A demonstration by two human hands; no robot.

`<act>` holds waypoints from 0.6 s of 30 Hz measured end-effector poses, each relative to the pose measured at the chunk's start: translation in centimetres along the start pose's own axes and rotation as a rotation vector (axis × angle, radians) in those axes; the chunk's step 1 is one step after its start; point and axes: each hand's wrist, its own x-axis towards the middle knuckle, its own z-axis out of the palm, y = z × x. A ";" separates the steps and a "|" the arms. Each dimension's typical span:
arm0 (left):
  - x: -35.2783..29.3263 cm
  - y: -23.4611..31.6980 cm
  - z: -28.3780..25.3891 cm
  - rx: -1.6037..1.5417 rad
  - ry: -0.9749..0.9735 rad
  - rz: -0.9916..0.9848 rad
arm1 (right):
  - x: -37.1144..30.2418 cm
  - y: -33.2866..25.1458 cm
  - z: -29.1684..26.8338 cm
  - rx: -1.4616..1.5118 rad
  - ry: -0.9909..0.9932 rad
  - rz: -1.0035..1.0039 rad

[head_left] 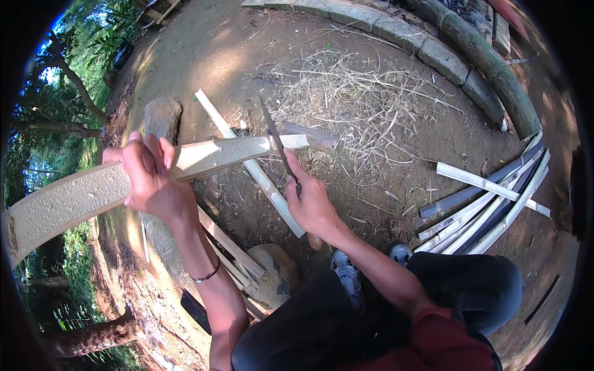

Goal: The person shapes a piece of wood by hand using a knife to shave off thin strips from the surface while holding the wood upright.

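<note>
One bamboo strip lies within fingers of the left hand.

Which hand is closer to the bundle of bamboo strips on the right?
Right. The right hand, holding the knife, is left of the bundle; the left hand, gripping the wide bamboo piece, is farther left.

Broad bamboo strip: cream, mottled. Knife blade: dark grey. Shavings: pale straw. Ground: brown, light-dappled. Sleeve: dark red. Trousers: near-black.
</note>
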 end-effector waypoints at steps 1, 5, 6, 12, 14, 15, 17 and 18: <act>-0.1 -0.4 0.3 -0.005 0.020 -0.014 | -0.6 -1.1 -0.3 0.026 -0.009 0.001; 0.0 -0.7 1.7 0.008 0.168 -0.032 | -1.7 -7.0 -1.4 0.113 -0.097 -0.104; 0.1 -0.7 1.5 0.062 0.134 0.016 | -2.2 -7.3 -1.0 0.139 -0.115 -0.146; 0.1 -0.7 2.5 0.216 0.342 -0.002 | -2.4 -4.5 1.0 0.124 -0.037 -0.266; 0.2 -1.0 2.3 0.232 0.394 -0.022 | -2.4 -3.3 0.7 0.061 -0.068 -0.124; 0.5 -1.1 2.1 0.248 0.417 -0.022 | -2.2 -3.2 0.7 0.060 -0.052 -0.115; 1.1 -0.9 2.0 0.258 0.461 -0.027 | -2.0 -3.2 0.7 0.061 -0.018 -0.097; 1.1 -0.8 2.0 0.257 0.481 -0.038 | -2.2 -4.0 0.6 0.056 -0.033 -0.089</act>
